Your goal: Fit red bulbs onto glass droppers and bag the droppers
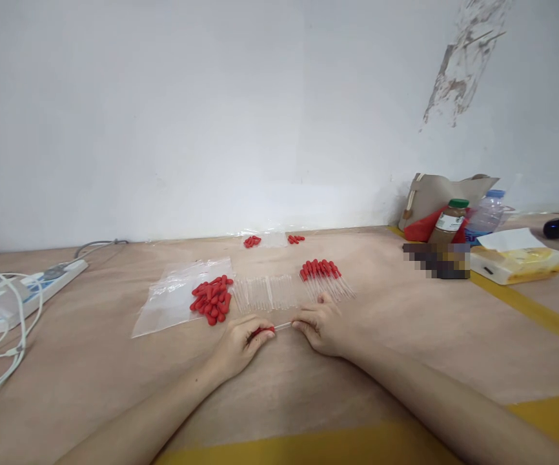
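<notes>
Between finger and thumb, my left hand [243, 342] pinches a red rubber dropper bulb [263, 330]. My right hand [322, 324] grips a thin clear glass tube [283, 326], whose left end meets the bulb's mouth; how far it sits inside is hidden. Beyond my left hand, a heap of red bulbs [212, 298] lies partly on a clear plastic bag [168, 294]. A row of loose clear tubes [267, 292] lies ahead of both hands. Past my right hand, several droppers with red bulbs on their tubes [321, 270] lie side by side.
Small groups of red bulbs [252, 241] lie near the wall. A power strip [28, 294] with white cables [20, 316] is at left. At right stand a green-capped jar [448, 223], a water bottle [488, 213], a bag [447, 187] and a tissue pack [521, 261].
</notes>
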`<state>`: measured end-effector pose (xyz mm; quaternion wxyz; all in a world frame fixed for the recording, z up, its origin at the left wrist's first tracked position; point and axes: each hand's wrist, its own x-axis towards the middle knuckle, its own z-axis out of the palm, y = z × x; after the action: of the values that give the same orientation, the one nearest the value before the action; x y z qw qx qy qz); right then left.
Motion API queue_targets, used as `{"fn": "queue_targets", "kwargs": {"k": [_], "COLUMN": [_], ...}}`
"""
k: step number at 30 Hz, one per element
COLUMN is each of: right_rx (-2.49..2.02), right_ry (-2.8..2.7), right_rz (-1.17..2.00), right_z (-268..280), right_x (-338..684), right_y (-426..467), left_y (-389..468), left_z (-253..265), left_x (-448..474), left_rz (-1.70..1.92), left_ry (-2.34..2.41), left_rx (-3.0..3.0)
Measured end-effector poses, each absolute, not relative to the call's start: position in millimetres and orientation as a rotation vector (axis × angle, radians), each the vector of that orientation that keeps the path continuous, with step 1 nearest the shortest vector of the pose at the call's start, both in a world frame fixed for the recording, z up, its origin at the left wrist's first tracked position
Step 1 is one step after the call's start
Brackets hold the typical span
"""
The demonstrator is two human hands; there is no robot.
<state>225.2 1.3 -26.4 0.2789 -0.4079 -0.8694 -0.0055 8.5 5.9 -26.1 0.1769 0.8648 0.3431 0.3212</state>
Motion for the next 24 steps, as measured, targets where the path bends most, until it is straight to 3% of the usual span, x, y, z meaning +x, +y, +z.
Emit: {"fn": "queue_targets", "kwargs": {"k": [17,24], "right_rx": [-1.210,-1.194], "right_ry": [-2.331,-2.281], "right_rz": [0.130,0.138], "right_z": [-31.0,-25.3], "right_x": [206.5,202.7], "right_y": [-6.9,-12.5], "left_y": [5.7,16.3], "left_z": [-26.1,-28.3], "left_x": [8.4,3.0], "left_rz": [0.780,0.990], "left_ry": [0.860,0.867], "left_rx": [2.631,2.641]}}
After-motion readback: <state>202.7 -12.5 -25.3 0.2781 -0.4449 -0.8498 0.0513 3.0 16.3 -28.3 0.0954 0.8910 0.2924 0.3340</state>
